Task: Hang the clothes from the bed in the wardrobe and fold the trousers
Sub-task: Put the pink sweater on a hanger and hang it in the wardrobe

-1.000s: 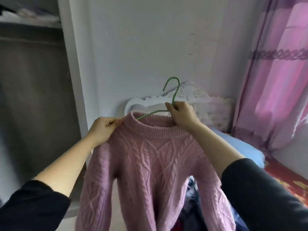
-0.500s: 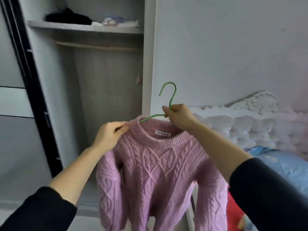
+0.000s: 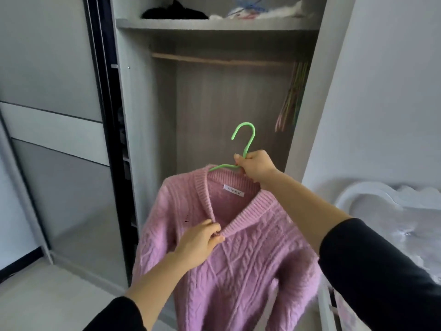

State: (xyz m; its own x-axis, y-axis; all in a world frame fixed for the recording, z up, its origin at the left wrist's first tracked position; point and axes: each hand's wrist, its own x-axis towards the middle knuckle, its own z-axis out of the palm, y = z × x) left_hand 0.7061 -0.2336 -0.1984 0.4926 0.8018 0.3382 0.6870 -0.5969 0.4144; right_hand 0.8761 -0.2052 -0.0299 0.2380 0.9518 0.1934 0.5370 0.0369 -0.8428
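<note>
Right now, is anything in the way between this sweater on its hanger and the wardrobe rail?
Nothing visible blocks it. The wardrobe is open and the rail is bare above the hanger; spare hangers hang only at its right end.

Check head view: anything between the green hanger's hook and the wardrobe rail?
Nothing. In the head view only bare wardrobe back panel shows between the hook and rail; spare hangers hang off right.

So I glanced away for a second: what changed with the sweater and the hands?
The view swung from the bed wall to the open wardrobe. The left hand slid from the sweater's shoulder to the front of its collar, pulling it down. Unchanged: the right hand grips the green hanger at its neck, sweater on it, not yet on the rail.
</note>
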